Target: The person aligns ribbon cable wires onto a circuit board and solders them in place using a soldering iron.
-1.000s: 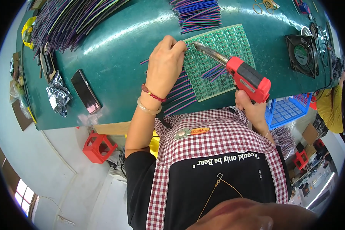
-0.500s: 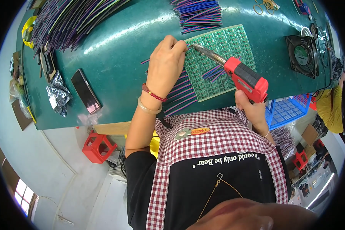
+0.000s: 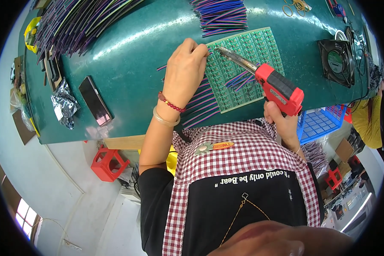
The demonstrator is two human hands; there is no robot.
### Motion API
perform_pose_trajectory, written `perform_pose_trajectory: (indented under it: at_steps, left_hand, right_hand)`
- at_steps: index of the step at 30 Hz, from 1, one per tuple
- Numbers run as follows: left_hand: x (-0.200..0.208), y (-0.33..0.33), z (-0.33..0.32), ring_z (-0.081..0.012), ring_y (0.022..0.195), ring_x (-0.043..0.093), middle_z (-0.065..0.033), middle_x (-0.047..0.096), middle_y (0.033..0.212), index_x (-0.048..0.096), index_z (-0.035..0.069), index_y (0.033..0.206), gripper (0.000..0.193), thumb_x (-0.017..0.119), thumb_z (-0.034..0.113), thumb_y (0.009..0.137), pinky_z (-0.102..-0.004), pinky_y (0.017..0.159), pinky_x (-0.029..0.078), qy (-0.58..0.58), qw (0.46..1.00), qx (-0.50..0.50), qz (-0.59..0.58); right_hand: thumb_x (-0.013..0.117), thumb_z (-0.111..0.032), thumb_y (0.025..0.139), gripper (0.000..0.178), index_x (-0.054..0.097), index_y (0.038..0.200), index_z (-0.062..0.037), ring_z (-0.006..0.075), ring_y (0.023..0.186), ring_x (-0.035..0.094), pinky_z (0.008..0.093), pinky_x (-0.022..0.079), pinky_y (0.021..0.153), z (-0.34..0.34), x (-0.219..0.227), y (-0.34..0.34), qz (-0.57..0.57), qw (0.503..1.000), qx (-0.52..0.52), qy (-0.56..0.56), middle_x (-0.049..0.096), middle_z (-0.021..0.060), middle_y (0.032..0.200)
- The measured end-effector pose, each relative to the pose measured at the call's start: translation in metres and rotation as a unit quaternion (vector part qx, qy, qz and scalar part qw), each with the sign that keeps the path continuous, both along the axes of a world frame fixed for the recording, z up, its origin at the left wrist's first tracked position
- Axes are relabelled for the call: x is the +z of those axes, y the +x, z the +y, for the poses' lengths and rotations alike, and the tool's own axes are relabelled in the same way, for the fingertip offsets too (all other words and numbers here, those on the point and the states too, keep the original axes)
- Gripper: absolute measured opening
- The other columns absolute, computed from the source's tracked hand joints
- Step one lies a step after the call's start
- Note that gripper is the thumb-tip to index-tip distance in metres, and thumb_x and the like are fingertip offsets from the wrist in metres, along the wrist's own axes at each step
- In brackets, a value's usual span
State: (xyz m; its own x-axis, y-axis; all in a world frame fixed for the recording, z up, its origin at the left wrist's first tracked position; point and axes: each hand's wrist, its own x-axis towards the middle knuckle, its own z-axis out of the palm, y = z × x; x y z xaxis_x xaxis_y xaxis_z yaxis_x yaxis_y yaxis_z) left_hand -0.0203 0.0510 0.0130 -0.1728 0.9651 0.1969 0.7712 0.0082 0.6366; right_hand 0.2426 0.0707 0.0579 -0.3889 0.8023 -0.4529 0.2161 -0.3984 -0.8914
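Note:
My left hand (image 3: 185, 70) is closed in a pinch at the upper left edge of a green circuit board panel (image 3: 251, 47). Coloured wire tips show at its fingertips, and a wire's other end pokes out left of the hand. A red and black soldering gun (image 3: 279, 88) is gripped in my right hand (image 3: 283, 123); its metal tip hangs over the panel, a short way right of my left fingertips. Loose short wires (image 3: 241, 80) lie across the panel's middle. More wires (image 3: 200, 106) extend in a row from its left edge.
A wire bundle (image 3: 224, 17) lies beyond the panel, with a larger heap (image 3: 77, 25) at far left. A phone (image 3: 95, 101) and crumpled silver bag (image 3: 65, 104) rest on the left. On the right stands a black fan (image 3: 337, 63); a blue crate (image 3: 320, 124) sits below the table edge.
The soldering gun and my right hand have shifted slightly right, drawing the tip a little away from my left fingertips. My left hand stays in place.

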Motion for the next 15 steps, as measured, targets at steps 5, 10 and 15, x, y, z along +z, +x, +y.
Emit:
perform_pose_trajectory:
  at_steps: [5,10,15]
  left_hand:
    - [0.0,0.0,0.0,-0.0291,0.066,0.055,-0.0113,0.053,0.077,0.057,0.003,0.08,0.006,0.061,-0.001,0.076,-0.0369,0.059,0.045,-0.001,1.0,0.001,-0.006]
    - [0.001,0.0,0.001,-0.0293,0.065,0.055,-0.0115,0.052,0.076,0.057,0.002,0.08,0.006,0.061,-0.001,0.076,-0.037,0.058,0.044,-0.002,1.0,-0.004,-0.01]
    - [0.001,0.0,0.001,-0.0294,0.065,0.055,-0.0116,0.052,0.076,0.057,0.002,0.08,0.006,0.061,-0.001,0.077,-0.0372,0.058,0.044,-0.003,1.0,-0.004,-0.006]
  right_hand:
    - [0.069,-0.008,0.082,0.019,0.06,0.098,-0.0023,0.0038,0.055,0.051,0.0204,0.041,0.049,0.0,-0.001,-0.002,0.007,1.0,-0.002,-0.018,0.058,-0.0023,0.072]
    - [0.07,-0.009,0.081,0.018,0.061,0.095,-0.0024,0.0039,0.055,0.052,0.0207,0.041,0.048,-0.001,-0.003,-0.002,-0.005,1.0,-0.014,0.007,0.058,-0.002,0.071]
    - [0.07,-0.009,0.081,0.018,0.062,0.096,-0.0023,0.0041,0.055,0.052,0.0208,0.041,0.048,-0.001,-0.011,0.002,-0.021,0.999,0.017,0.032,0.059,-0.0012,0.071]
